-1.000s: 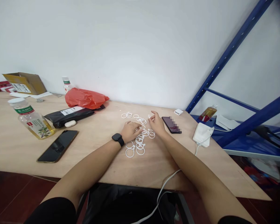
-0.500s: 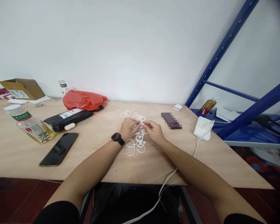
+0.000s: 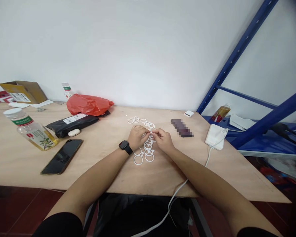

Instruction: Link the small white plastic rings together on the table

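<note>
Several white plastic rings (image 3: 145, 152) lie in a loose pile in the middle of a plywood table (image 3: 108, 171). My left hand (image 3: 137, 136), with a black watch on the wrist, and my right hand (image 3: 163, 139) meet above the pile. Both hands pinch a small white ring (image 3: 151, 133) between their fingertips. More rings (image 3: 141, 121) lie a little farther back.
A dark phone (image 3: 62, 156) and a lying bottle of yellow liquid (image 3: 29, 129) are at the left. A black parcel (image 3: 72, 123), red bag (image 3: 88, 104) and cardboard box (image 3: 22, 91) sit behind. A white charger (image 3: 214, 136) with cable and blue shelving (image 3: 251, 98) stand at the right.
My right hand came back from the far right of the pile and met my left hand. Both now pinch a ring together above the pile.
</note>
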`<state>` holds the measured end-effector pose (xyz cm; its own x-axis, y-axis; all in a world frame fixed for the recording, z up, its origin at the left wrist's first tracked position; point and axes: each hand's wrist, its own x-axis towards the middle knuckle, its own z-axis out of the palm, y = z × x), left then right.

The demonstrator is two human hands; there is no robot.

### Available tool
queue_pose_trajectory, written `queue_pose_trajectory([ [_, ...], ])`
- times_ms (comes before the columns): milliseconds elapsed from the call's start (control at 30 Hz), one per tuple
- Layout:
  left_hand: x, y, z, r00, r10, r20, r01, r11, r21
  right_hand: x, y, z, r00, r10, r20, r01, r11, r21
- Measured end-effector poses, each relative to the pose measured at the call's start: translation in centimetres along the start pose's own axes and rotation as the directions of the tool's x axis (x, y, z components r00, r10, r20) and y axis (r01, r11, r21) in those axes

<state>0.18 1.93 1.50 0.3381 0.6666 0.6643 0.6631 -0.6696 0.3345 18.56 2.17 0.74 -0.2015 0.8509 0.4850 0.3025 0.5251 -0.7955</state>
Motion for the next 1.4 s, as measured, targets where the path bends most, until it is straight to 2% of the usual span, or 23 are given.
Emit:
queue_pose_trajectory([
  [367,0.2,0.3,0.0,0.999,0.049,-0.023,-0.049,0.998,-0.033,-0.1,-0.4,0.0,0.999,0.022,-0.025,-0.022,1.000,0.004],
  [600,0.2,0.5,0.2,0.999,0.014,-0.031,-0.014,1.000,-0.019,-0.1,-0.6,0.0,0.999,0.006,-0.037,-0.007,0.999,-0.031],
  [700,0.1,0.4,0.2,0.999,-0.002,-0.048,0.002,1.000,-0.004,0.0,-0.7,0.2,0.997,-0.029,-0.066,0.025,0.998,-0.058],
  [800,0.1,0.0,0.2,0.997,-0.007,-0.072,0.007,1.000,0.000,0.1,-0.7,0.1,0.996,-0.086,-0.033,0.082,0.993,-0.086],
  [933,0.0,-0.6,0.2,0.992,-0.071,-0.109,0.074,0.997,0.024,0.8,0.3,-0.5,0.982,-0.187,0.012,0.185,0.954,-0.237],
  [1000,-0.1,-0.8,0.3,0.988,-0.123,-0.088,0.126,0.992,0.029,1.4,1.3,-1.0,0.980,-0.198,0.037,0.199,0.928,-0.315],
  [1100,-0.1,-0.8,0.5,0.980,-0.197,0.013,0.196,0.980,0.032,2.4,3.0,-1.6,0.982,-0.131,0.139,0.177,0.900,-0.398],
  [1200,-0.1,-0.6,0.5,0.961,-0.237,0.144,0.234,0.971,0.037,2.9,4.3,-1.9,0.969,0.013,0.245,0.115,0.859,-0.500],
  [1300,0.0,-0.3,0.5,0.940,-0.253,0.228,0.247,0.968,0.055,2.9,4.6,-1.8,0.933,0.176,0.314,0.059,0.786,-0.616],
  [1400,0.0,0.0,0.5,0.928,-0.259,0.268,0.246,0.966,0.080,2.7,4.4,-1.5,0.901,0.228,0.369,0.077,0.753,-0.654],
])
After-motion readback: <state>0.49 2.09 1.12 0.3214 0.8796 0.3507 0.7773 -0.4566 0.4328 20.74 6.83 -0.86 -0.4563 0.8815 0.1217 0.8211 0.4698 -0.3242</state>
